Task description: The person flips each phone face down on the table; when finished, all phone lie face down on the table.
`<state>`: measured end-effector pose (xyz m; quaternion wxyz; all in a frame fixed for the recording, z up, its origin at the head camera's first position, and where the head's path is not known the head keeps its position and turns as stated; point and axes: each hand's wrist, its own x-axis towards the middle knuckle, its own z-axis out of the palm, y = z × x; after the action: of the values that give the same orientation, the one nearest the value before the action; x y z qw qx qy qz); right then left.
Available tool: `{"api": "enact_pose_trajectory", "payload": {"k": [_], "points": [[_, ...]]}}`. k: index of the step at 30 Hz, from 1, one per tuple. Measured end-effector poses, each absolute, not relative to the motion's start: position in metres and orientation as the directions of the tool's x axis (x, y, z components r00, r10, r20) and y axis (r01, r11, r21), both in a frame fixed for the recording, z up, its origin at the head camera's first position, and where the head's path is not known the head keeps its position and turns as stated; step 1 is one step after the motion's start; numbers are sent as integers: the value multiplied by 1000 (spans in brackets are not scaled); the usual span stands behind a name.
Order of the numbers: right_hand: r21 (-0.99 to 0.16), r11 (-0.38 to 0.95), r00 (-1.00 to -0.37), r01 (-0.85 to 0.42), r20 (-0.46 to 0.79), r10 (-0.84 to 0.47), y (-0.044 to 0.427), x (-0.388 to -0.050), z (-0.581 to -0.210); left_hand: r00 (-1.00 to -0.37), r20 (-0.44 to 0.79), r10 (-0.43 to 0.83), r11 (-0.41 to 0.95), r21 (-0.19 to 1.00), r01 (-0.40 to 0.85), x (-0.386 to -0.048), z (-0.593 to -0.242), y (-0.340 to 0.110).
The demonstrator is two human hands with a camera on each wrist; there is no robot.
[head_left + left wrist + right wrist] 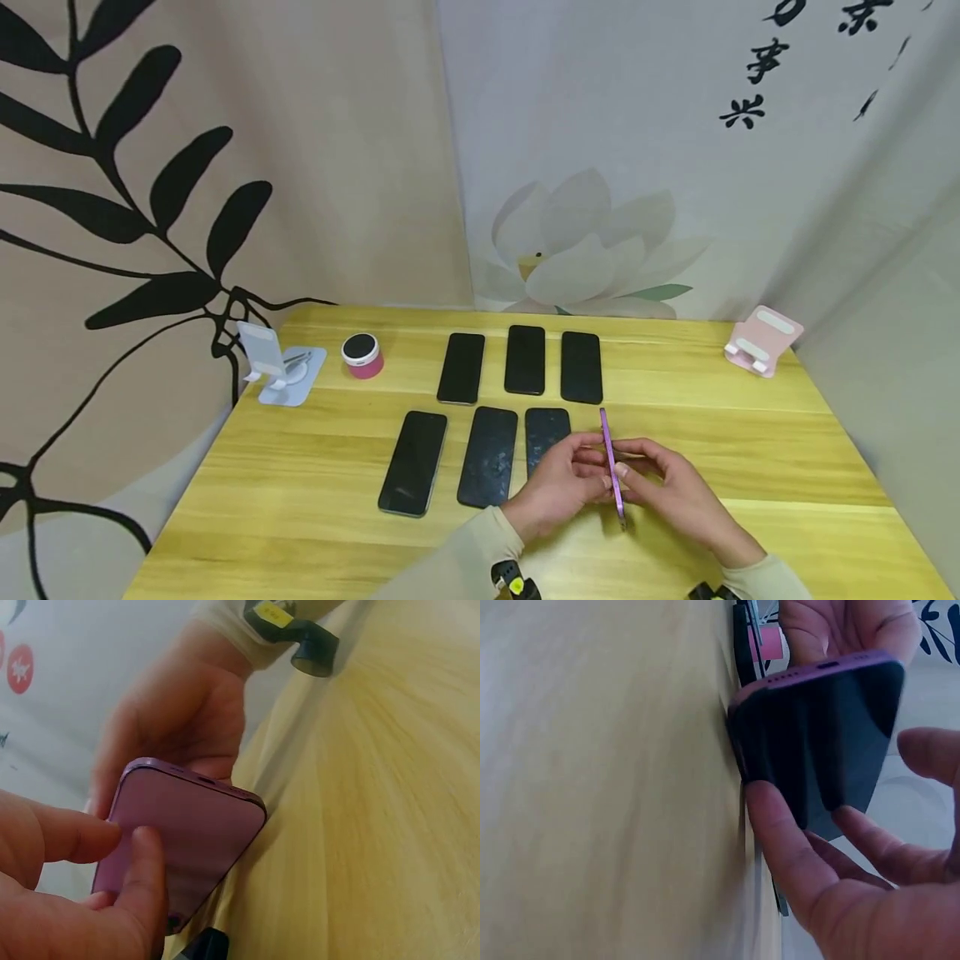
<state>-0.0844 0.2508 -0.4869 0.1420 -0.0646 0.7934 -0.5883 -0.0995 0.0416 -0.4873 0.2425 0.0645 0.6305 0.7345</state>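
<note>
A purple phone (611,467) stands on edge between both hands, seen nearly edge-on from the head. My left hand (557,487) holds it from the left; in the left wrist view its fingertips (148,841) lie on the plain purple back (191,832). My right hand (678,500) holds the other side, and the right wrist view has its fingertips (766,793) at the lower edge and against the dark screen (817,742). The port end of the phone faces both wrist cameras. Beside my left hand lies a dark phone (547,429), partly covered by that hand.
Other dark phones lie in two rows: a back row (525,360) of three, and two more in front (412,463), (487,457). A pink-and-white round jar (363,356) and a pale blue stand (292,383) are at back left, a pink stand (762,340) at back right.
</note>
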Motion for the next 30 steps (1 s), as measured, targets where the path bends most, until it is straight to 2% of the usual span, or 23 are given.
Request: {"api": "enact_pose_trajectory", "payload": {"k": [6,12,15,23,30], "points": [[-927,359,-953,105,-197,-230,251,-84,-485,-874,-213,438,75,977,-201,-95,-490,46],[-914,382,-943,139,-240,-230,252,-85,-479,-871,-182,457,365,931,-3,-94,-483,51],[-905,408,-947,121,-228,-226,252,-84,-477,-879,-158,450,446,892,68,-93,-481,54],[-889,450,-960,88,-196,-199,253,-83,-478,-878,-170,447,461,885,64,-93,-482,55],[-895,434,-963,106,-202,-181,255,-84,-468,-897,-187,402,294,953,-67,-98,-484,43]]}}
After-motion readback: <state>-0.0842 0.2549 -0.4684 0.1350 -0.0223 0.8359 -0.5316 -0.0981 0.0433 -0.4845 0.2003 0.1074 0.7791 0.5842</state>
